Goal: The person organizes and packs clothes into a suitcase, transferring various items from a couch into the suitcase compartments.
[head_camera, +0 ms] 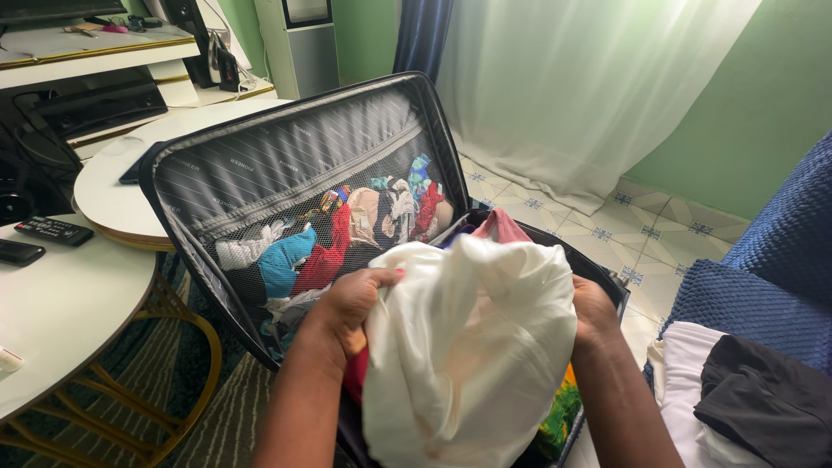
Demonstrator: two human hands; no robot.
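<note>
Both my hands hold a cream-white garment (468, 347) bunched up over an open black suitcase (217, 260). My left hand (351, 303) grips its left edge, fingers curled over the cloth. My right hand (592, 312) grips the right side, partly hidden behind the fabric. The suitcase lid (286, 147) stands upright with a mesh pocket (347, 234) full of colourful small clothes. A pink garment (501, 227) and a green patterned one (559, 416) show in the suitcase base under the white cloth.
A round white table (61, 303) with gold legs stands at left, with two remote controls (52, 230) on it. A second white table (113, 191) sits behind the lid. A blue sofa (771, 277) at right carries white and dark folded clothes (754, 399). Tiled floor and a white curtain lie beyond.
</note>
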